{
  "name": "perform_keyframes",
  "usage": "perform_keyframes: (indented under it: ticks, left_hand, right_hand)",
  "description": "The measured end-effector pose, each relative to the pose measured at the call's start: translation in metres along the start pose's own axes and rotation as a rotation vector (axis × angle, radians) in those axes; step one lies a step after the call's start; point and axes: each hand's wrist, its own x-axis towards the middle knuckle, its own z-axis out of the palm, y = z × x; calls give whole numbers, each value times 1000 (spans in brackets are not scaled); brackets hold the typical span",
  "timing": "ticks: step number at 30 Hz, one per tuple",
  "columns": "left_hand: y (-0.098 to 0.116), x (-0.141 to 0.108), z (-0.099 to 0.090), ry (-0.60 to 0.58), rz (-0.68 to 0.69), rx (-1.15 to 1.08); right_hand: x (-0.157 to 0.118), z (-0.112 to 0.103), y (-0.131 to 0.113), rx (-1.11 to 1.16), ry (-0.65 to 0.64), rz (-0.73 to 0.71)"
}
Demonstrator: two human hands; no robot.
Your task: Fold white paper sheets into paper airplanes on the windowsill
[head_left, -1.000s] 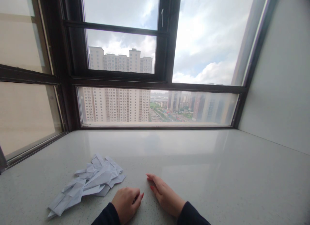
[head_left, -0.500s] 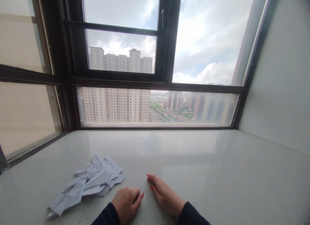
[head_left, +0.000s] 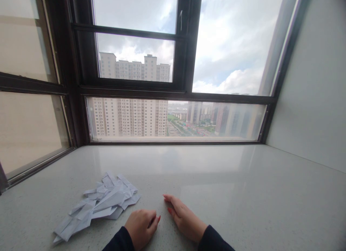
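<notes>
Left hand: we find the left hand (head_left: 140, 226) curled into a loose fist, thumb side inward, resting near the pale speckled sill (head_left: 259, 193); nothing protrudes from it, though its inside is hidden and we cannot tell whether it is empty.
Right hand: the right hand (head_left: 186, 218) lies on its edge, fingers extended, thumb a little apart from them; we see nothing held; a gap separates it from the left.
Folded papers: the white folded papers (head_left: 109, 198) lie in an overlapping heap on the sill, beyond and to the left of the left hand, nearest to it; neither hand touches them.
Change: we note none against the preceding pictures; hands and heap keep their places; we judge handling of the papers to be at a pause.
Window: a dark frame (head_left: 229, 97) stands behind the sill; tall buildings (head_left: 129, 117) show beyond the glass.
</notes>
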Motion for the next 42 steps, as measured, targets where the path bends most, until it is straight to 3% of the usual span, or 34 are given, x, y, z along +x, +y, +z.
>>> perform_keyframes:
  ticks: [42]
  left_hand:
    - [2,-2,-4,-19,-18,-11]
  right_hand:
    - [0,0,0,-14,-5,-1]
